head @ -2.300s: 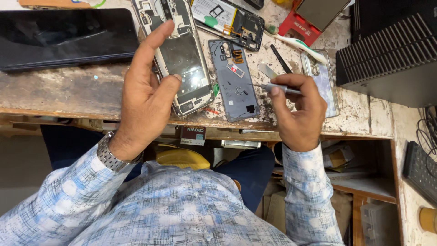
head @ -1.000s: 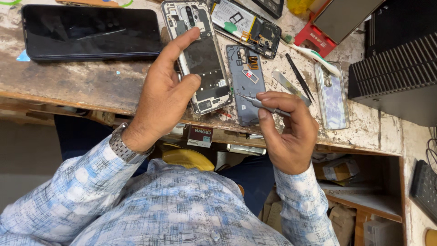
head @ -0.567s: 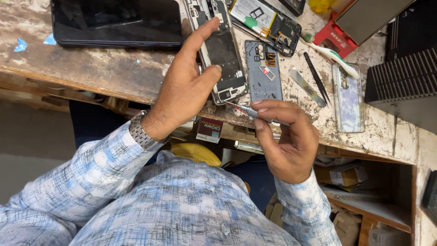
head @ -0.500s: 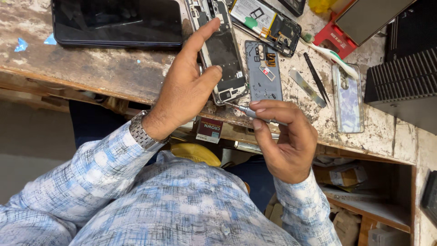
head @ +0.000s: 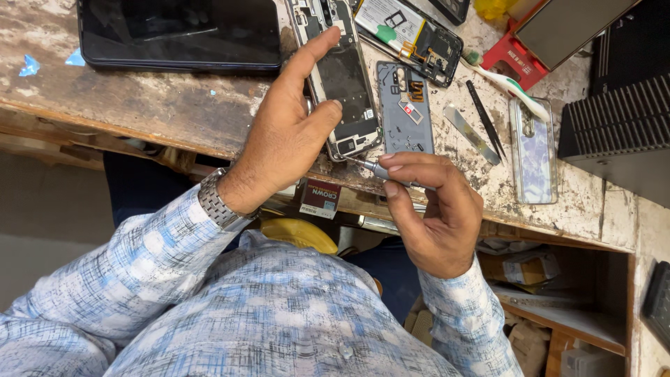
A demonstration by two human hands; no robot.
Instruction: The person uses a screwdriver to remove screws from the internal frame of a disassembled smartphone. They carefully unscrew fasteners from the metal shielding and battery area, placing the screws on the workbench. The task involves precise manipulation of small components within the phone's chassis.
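My left hand [head: 289,136] rests on an opened phone frame [head: 342,84] lying on the worn wooden bench, index finger along its left side and thumb on its lower part. My right hand [head: 436,209] grips a small silver screwdriver [head: 373,168], its tip pointing at the frame's bottom edge. A grey inner back plate [head: 405,108] lies just right of the frame.
A dark tablet-like screen [head: 181,35] lies at the far left. A phone board with battery [head: 412,31], black tweezers [head: 485,119], a metal pry strip [head: 471,134], a toothbrush [head: 513,91], a pale phone cover [head: 534,150], a red holder [head: 516,63] and a black ribbed box [head: 621,132] crowd the right.
My right hand with the screwdriver has drawn in from the right of the back plate toward the frame's bottom edge. My left hand stays on the frame. The view shifted.
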